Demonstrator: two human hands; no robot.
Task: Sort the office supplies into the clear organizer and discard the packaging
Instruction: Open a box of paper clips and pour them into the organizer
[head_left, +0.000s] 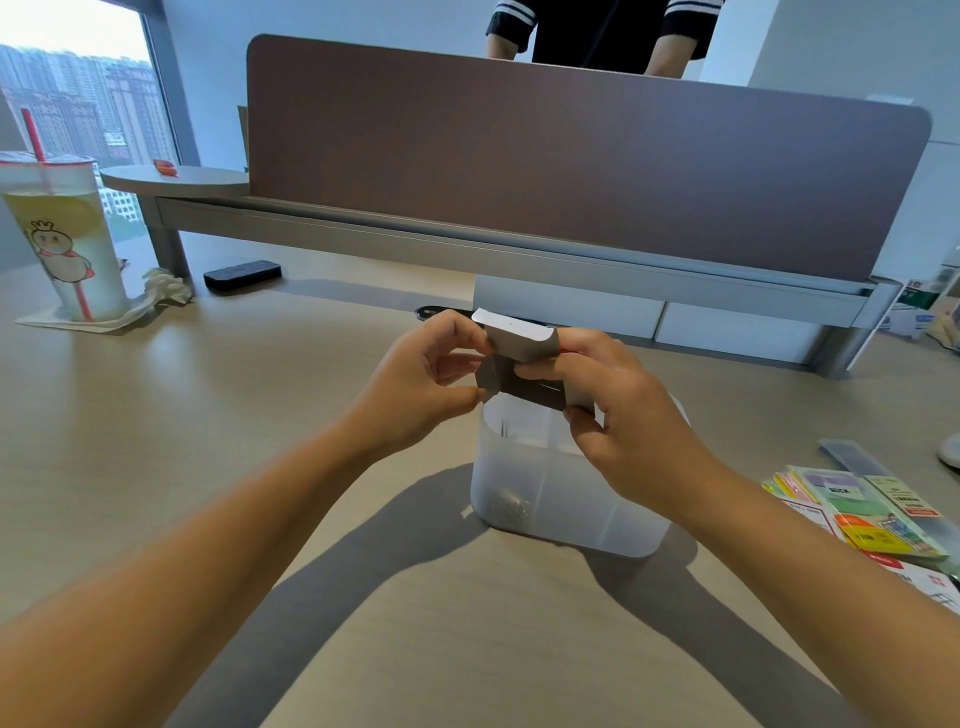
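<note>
Head view. I see both hands raised above the clear organizer (566, 499), which stands on the desk (260, 415) directly in front of me. Between them they hold a small grey cardboard box (524, 364) with its end flaps unfolded. My left hand (415, 384) pinches the left flap between thumb and fingers, the other fingers curled loosely. My right hand (623, 415) grips the box's right side, thumb on the near face and fingers wrapped behind it; a trace of red shows at the box's upper right corner, too small for me to identify.

The box hangs just over the organizer's open top, and its lower edge overlaps the rim. Through the frosted wall I make out inner dividers and a small dark heap (511, 506) at the bottom of the left compartment; what it is made of I cannot tell. The right hand hides the organizer's far right rim.

At the right edge lie colourful sticky-note packs (857, 514), partly cut off. A lidded drink cup (62, 234) stands at far left, with a black case (241, 275) beyond it near the partition (571, 171).
</note>
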